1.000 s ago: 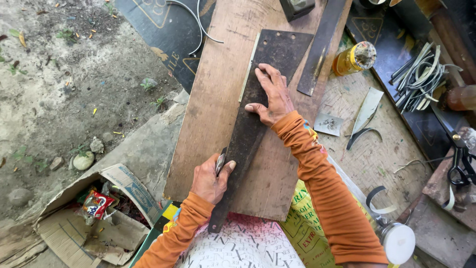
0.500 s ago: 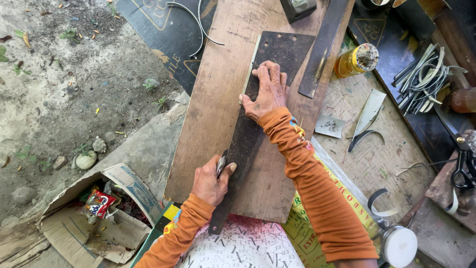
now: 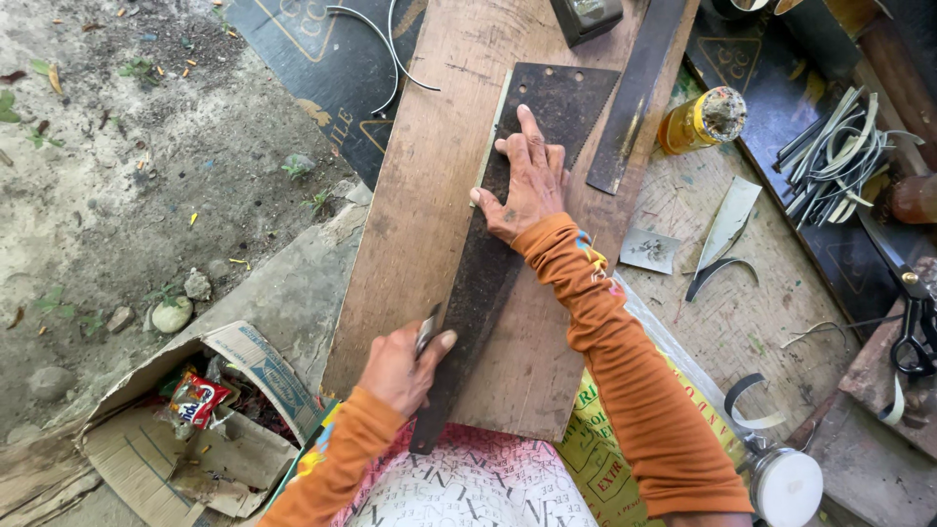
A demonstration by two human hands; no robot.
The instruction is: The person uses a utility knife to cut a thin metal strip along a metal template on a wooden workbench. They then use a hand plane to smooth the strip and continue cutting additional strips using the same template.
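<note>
Seen from above, a person in long orange sleeves works at a wooden board [image 3: 420,244] lying across a cluttered bench. A long, dark, tapered metal sheet [image 3: 508,244] lies flat on the board, its wide end far and its narrow tip near, reaching the board's near edge. The right hand [image 3: 524,182] rests open and flat on the far half of the sheet, fingers spread and pointing away, pressing it down. The left hand [image 3: 395,369] is closed around a small metal tool [image 3: 427,330], whose tip touches the left edge of the sheet near its narrow end; what kind of tool it is cannot be told. To the right of the sheet lies a second dark metal strip [image 3: 639,93], and just beyond it a yellow bottle [image 3: 701,119] on its side. Farther right are a bundle of grey metal strips [image 3: 830,156] and black scissors [image 3: 913,317]. At near left, on the ground, sits a torn cardboard box [image 3: 161,429] with scraps inside. A white round lid [image 3: 789,485] lies at near right.
</note>
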